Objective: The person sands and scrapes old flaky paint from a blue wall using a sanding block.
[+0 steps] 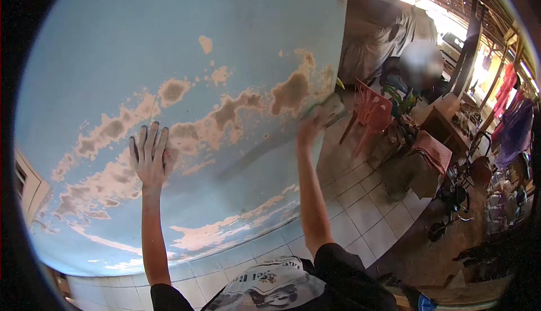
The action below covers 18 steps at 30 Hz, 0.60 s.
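A light blue wall (248,23) with peeled patches of bare pinkish-grey plaster fills most of the head view. My left hand (149,156) lies against it, fingers stretched upward over a peeled patch and whitened with dust. Near the wall's right edge, my right hand (311,126) is blurred by motion. Its fingers are round a grey-green flat pad (333,106), which overlaps the edge of the wall in this view; blur hides the pad's exact kind. A peeled brown patch (290,93) lies just left of it.
Right of the wall stands a red plastic chair (372,108) on the tiled floor (366,221). Behind it are a large covered object (377,29) and a seated person (421,68). Clutter lines the right side, with hanging clothes (514,130). White tiles (265,260) run below the wall.
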{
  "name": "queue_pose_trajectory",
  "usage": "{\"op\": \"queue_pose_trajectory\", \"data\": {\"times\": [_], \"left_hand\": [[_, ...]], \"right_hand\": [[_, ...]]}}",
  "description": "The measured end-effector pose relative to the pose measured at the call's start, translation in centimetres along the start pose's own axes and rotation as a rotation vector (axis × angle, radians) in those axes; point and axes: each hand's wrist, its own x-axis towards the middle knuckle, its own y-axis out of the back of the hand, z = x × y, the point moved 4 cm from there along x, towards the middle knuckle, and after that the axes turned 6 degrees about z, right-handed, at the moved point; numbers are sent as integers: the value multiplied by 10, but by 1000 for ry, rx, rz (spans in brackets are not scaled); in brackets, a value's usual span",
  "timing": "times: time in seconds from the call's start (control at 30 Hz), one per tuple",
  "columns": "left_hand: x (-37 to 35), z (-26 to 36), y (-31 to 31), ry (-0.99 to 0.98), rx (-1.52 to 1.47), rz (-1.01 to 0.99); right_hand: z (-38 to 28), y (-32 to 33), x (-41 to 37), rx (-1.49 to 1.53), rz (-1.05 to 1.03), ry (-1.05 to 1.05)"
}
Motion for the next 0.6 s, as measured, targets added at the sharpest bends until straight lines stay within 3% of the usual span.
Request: {"op": "queue_pose_trajectory", "data": {"times": [0.03,0.1,0.23,0.3,0.33,0.4,0.47,0.5,0.57,0.6], "left_hand": [[-1,0,0,-2,9,-7],[0,-1,-3,-4,14,1],[-1,-2,-3,-5,17,-3],[-1,0,-2,9,8,-20],[0,0,-3,9,12,-8],[-1,-1,-1,5,24,4],[-1,0,-3,5,20,20],[-3,1,0,1,16,10],[0,0,-1,18,2,14],[1,-1,-2,7,10,13]], "right_hand": [[11,-1,-17,-1,10,5],[14,-4,-64,-460,-68,652],[23,2,-53,-299,-260,574],[61,-6,-17,-103,-172,167],[52,-11,-32,-106,-180,160],[21,-27,-81,-205,4,502],[17,-31,-154,-459,-144,846],[18,-22,-168,-464,-147,835],[19,-30,-183,-455,-433,787],[32,-35,-171,-443,-431,781]]}}
